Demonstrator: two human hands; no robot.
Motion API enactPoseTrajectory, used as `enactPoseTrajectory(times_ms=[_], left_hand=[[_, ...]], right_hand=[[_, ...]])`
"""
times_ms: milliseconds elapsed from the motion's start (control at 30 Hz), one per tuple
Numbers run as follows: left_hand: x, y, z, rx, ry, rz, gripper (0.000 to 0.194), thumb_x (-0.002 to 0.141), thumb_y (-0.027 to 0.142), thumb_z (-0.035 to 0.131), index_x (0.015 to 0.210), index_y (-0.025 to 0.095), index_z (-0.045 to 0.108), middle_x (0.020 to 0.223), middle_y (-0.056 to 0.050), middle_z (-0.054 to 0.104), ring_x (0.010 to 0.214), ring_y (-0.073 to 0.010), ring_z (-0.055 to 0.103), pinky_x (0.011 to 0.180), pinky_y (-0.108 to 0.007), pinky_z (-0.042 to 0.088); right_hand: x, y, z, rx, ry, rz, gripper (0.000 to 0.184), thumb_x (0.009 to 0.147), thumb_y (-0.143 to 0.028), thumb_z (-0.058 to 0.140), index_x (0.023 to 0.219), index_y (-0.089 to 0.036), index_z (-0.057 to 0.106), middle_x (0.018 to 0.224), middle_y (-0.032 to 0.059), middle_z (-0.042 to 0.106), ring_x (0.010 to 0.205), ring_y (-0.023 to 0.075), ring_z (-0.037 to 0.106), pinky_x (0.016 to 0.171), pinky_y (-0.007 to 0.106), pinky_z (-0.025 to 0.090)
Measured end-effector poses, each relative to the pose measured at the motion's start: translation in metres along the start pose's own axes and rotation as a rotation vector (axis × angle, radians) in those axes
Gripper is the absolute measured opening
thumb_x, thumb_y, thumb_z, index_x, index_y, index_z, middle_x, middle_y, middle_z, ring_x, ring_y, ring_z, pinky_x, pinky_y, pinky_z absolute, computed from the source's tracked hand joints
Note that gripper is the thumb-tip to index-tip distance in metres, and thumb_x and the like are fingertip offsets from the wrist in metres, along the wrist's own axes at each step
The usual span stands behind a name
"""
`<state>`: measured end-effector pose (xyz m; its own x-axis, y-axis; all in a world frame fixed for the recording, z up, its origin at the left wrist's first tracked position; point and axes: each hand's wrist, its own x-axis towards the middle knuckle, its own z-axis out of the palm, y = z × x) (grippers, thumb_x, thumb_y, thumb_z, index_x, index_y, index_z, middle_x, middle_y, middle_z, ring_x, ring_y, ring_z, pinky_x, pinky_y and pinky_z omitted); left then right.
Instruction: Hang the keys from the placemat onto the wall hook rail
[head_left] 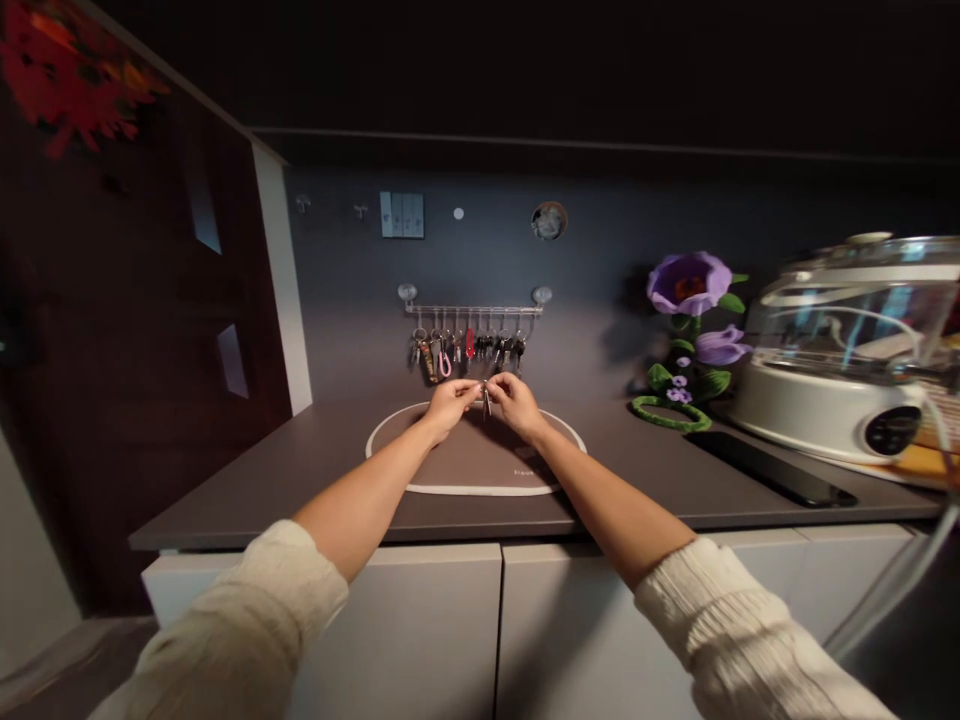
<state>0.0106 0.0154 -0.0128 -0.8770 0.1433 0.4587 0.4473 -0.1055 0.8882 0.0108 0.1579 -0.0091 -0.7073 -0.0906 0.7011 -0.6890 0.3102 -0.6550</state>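
Note:
My left hand (453,402) and my right hand (513,401) meet above the counter, fingertips pinched together on a small bunch of keys (487,404). The keys dangle between the two hands; their ring is mostly covered by my fingers. Just behind and above, a metal hook rail (474,310) on the wall carries several key sets, among them a red piece (470,344) and a pink loop (445,364). Below my hands lies a brown oval mat (465,470) with a pale rim.
On the right stand purple artificial flowers (690,285), a black phone (772,470) lying flat, and a white appliance with a clear top (817,400). A dark door (135,350) is at the left. The counter's front edge (315,538) runs under my forearms.

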Motion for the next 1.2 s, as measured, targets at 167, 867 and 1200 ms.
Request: enactPoseTrajectory(times_ms=[167,867,1200], left_hand=[[-0.004,0.0,0.003,0.113,-0.005,0.012,0.038,0.068,0.039,0.061,0.094,0.01,0.061,0.078,-0.007,0.065,0.067,-0.0123,0.057,0.059,-0.023,0.04],[-0.009,-0.012,0.007,0.753,-0.206,0.222,0.026,0.077,0.03,0.041,0.069,0.016,0.062,0.063,-0.003,0.062,0.059,-0.0137,0.054,0.06,-0.024,0.038],[-0.009,-0.011,0.008,0.731,-0.202,0.197,0.026,0.077,0.029,0.042,0.069,0.016,0.062,0.062,-0.003,0.062,0.058,-0.0139,0.054,0.06,-0.024,0.038]], right_hand=[[0.001,-0.003,-0.007,-0.024,0.07,0.014,0.015,0.075,-0.033,0.045,0.073,-0.018,0.048,0.07,-0.0002,0.05,0.067,0.011,0.045,0.065,0.023,0.04],[0.093,-0.018,-0.08,0.3,0.388,0.476,0.012,0.075,-0.013,0.042,0.064,-0.017,0.045,0.051,-0.0031,0.049,0.047,0.0071,0.049,0.055,0.024,0.048],[0.107,-0.008,-0.079,0.291,0.391,0.542,0.013,0.071,-0.009,0.044,0.061,-0.016,0.048,0.047,-0.0012,0.049,0.041,0.0076,0.048,0.05,0.024,0.048]])
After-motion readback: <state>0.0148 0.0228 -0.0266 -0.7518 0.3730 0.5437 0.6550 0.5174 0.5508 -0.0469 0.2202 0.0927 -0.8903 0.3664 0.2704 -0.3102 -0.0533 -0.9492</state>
